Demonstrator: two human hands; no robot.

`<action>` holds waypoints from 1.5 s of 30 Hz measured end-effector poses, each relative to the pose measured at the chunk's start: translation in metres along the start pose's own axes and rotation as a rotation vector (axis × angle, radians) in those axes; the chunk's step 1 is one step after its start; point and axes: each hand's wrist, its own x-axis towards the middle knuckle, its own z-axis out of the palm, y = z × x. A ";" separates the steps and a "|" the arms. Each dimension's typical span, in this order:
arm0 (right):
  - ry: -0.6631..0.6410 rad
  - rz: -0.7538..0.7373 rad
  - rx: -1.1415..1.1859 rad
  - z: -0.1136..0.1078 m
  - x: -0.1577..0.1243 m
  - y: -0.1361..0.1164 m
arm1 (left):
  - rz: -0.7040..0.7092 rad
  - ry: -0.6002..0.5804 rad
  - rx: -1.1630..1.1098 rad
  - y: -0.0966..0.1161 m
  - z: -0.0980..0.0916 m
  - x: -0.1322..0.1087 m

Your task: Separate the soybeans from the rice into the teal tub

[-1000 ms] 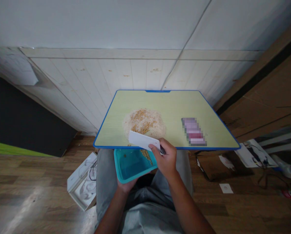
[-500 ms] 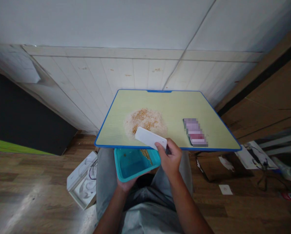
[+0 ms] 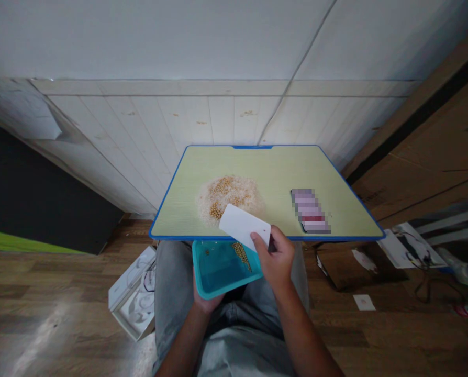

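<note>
My right hand (image 3: 276, 260) grips a white plastic scraper card (image 3: 243, 225), which lies tilted over the near edge of the small blue-rimmed table (image 3: 336, 173). Just behind the card sits a pile of rice mixed with yellow beans (image 3: 228, 196). My left hand (image 3: 204, 301) holds a teal rectangular tub (image 3: 222, 268) from underneath, just below the table's front edge. A streak of yellow beans (image 3: 242, 255) lies in the tub's right side. Only the left fingertips show beneath the tub.
A phone (image 3: 310, 211) lies on the table's right half. On the wooden floor, an open white box (image 3: 134, 298) stands to the left of my legs, and papers and cables (image 3: 409, 246) lie to the right. A white panelled wall rises behind the table.
The scraper card and my right hand have shifted to the right along the table's front edge and tilted up. The tub has moved right beneath it, and more beans lie in it.
</note>
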 end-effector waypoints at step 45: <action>0.113 0.053 -0.045 -0.015 0.006 0.018 | 0.111 0.172 0.074 -0.006 0.023 0.005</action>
